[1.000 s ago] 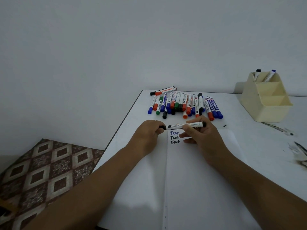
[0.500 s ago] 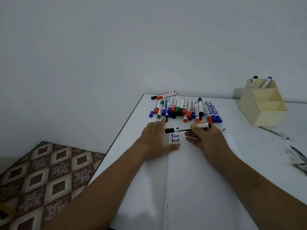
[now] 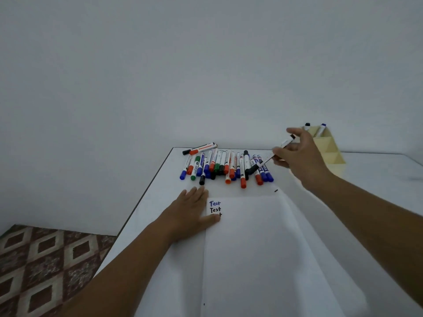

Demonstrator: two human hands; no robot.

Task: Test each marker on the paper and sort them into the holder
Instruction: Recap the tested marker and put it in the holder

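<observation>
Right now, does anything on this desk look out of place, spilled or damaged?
Mostly tidy. One small dark fleck lies loose on the table beyond the paper, below the marker pile; too small to identify.

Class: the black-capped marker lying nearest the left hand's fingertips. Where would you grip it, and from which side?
Grip the black-capped white marker on its white barrel, coming from above with fingers either side. Its cap end juts out of the marker pile toward the flat left hand, leaving room around it.
</observation>
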